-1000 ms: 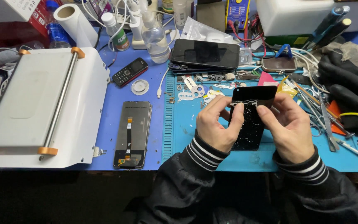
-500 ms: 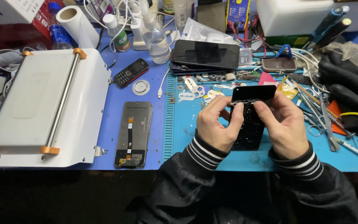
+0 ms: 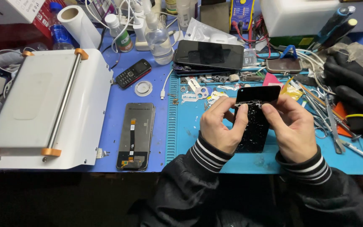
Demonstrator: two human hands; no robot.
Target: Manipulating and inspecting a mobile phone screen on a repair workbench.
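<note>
Both hands [image 3: 257,122] unmoved, still gripping cracked screen [image 3: 255,126]

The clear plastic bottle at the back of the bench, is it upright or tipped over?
Upright. The clear bottle stands on its base on the blue mat, its neck pointing up, behind the small keypad phone.

What I can't make out from the head camera

My left hand [image 3: 219,126] and right hand [image 3: 293,128] cover the middle of the cracked black phone screen [image 3: 255,126]; fingertip contact is hidden. At 3 o'clock the black glove [image 3: 351,90] runs off-frame. At 12, the white tub [image 3: 297,17] is cropped, and small parts there are too tiny to identify.
</note>
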